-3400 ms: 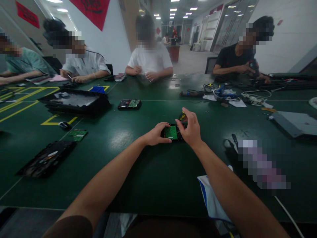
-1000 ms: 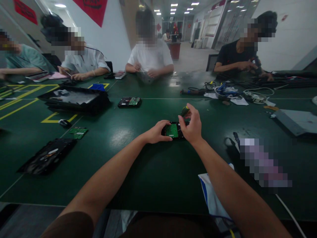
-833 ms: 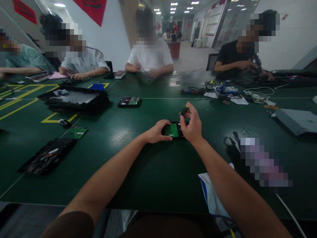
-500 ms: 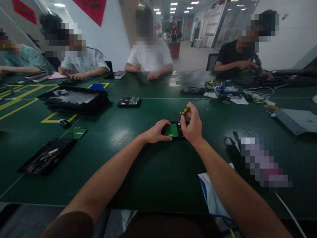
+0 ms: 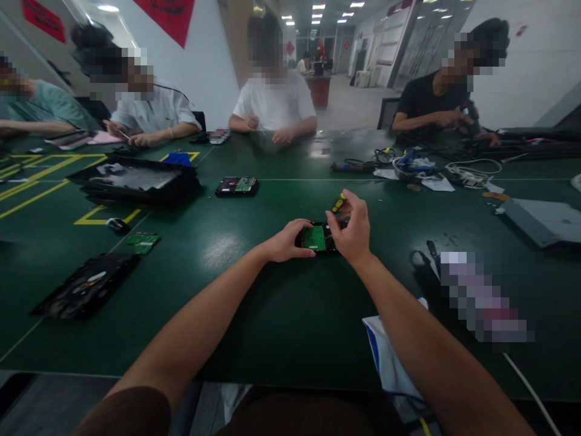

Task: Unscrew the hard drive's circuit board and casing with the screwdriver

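A hard drive [image 5: 315, 237] with a green circuit board facing up lies on the green table in front of me. My left hand [image 5: 290, 240] is closed around its left end, thumb along the near edge and fingers on the far side. Over the drive's right end, my right hand [image 5: 356, 232] grips a small yellow-and-black screwdriver [image 5: 339, 203] by its tilted handle. The palm and fingers hide the screwdriver's tip, so I cannot tell whether it touches a screw. Part of the drive's right end is covered by the same hand.
Beyond my hands sits a second hard drive [image 5: 236, 186]. On the left are stacked black trays [image 5: 140, 181], a loose circuit board [image 5: 144, 242] and a black casing [image 5: 88, 284]. Cables [image 5: 415, 165] and a grey metal box [image 5: 547, 221] lie right. Several people sit across the table.
The screwdriver handle and my right fingers have shifted very slightly, with the thumb a little further left. My left hand and the hard drive stay in place.
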Motion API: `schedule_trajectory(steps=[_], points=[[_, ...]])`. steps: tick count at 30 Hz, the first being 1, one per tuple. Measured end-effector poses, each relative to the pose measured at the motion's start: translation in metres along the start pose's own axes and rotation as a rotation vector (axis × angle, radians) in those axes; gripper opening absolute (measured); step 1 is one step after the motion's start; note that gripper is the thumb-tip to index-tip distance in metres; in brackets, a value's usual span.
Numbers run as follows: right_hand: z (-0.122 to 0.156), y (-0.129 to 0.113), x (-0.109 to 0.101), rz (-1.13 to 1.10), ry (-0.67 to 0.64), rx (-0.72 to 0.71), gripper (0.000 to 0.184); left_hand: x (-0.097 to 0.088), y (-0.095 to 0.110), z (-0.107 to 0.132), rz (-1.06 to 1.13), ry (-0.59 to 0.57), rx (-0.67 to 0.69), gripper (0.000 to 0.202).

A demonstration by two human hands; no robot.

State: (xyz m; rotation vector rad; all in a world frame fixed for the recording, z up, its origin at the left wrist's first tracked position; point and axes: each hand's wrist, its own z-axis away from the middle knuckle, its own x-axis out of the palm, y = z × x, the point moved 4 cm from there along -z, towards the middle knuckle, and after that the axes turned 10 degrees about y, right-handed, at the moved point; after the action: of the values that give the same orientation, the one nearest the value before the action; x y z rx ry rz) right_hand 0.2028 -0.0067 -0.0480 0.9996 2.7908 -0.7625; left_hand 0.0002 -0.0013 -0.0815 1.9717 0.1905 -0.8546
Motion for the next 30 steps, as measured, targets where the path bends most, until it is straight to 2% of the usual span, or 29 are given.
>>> schedule_trajectory(steps=[17,23,30], points=[[0.003,0.003,0.004,-0.102,0.036,0.051,0.065,0.001,-0.004,0.000,-0.019,-0.007,0.002,0.084],[0.000,-0.001,0.000,0.002,0.059,0.007,0.065,0.000,-0.002,0.000,-0.013,-0.008,0.003,0.082],[-0.001,-0.005,0.000,-0.017,-0.003,-0.014,0.067,0.001,-0.005,0.000,-0.011,-0.011,-0.004,0.085]])
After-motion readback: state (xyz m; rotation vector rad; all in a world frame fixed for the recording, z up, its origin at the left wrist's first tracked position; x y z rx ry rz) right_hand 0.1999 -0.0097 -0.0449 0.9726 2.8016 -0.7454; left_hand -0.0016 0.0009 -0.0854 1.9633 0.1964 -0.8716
